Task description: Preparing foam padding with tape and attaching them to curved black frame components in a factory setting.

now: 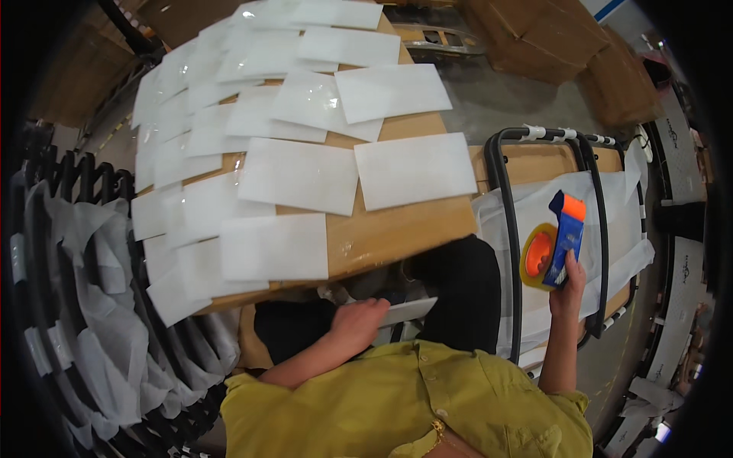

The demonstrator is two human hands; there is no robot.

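Left hand (pixel 357 327): pinching a thin white foam-like sheet (pixel 414 309) (creasing, perhaps, if squeezed)
Right hand (pixel 569 285): gripping a blue-and-orange plastic tape dispenser (pixel 567 235)

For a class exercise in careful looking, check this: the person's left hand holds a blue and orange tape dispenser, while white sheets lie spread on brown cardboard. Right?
Wrong hand: the head view shows the tape dispenser in the right hand. The white sheets do lie spread on brown cardboard.

Head-worn view, facing down (wide fisheye), fairly near
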